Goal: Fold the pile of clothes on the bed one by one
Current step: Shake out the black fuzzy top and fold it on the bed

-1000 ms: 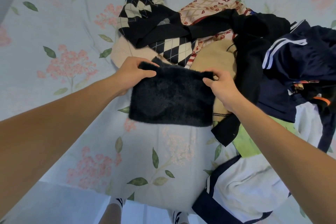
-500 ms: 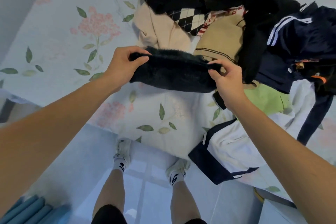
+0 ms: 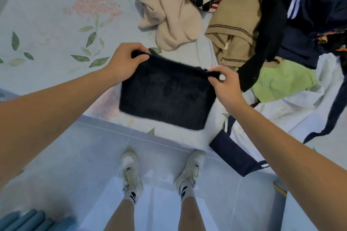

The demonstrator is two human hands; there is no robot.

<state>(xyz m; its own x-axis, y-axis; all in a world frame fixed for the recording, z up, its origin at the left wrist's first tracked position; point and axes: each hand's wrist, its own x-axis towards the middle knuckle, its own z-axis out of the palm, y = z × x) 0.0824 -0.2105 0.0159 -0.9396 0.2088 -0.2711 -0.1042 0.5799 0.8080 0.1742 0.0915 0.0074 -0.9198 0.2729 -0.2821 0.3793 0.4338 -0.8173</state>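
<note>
floral-sheeted bed (image 3: 56,24): both hands, left (image 3: 125,60) and right (image 3: 223,85), pinch the folded fuzzy black garment's (image 3: 167,95) top corners beside the clothes pile (image 3: 234,30).

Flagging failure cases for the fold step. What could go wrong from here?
1. The black fuzzy garment is held only at its top corners, by the left hand and right hand; a slipped pinch could undo the fold.
2. It hangs at the floral bedsheet edge, so it may drop to the floor.
3. The white and navy garment already overhangs and may slide off.
</note>
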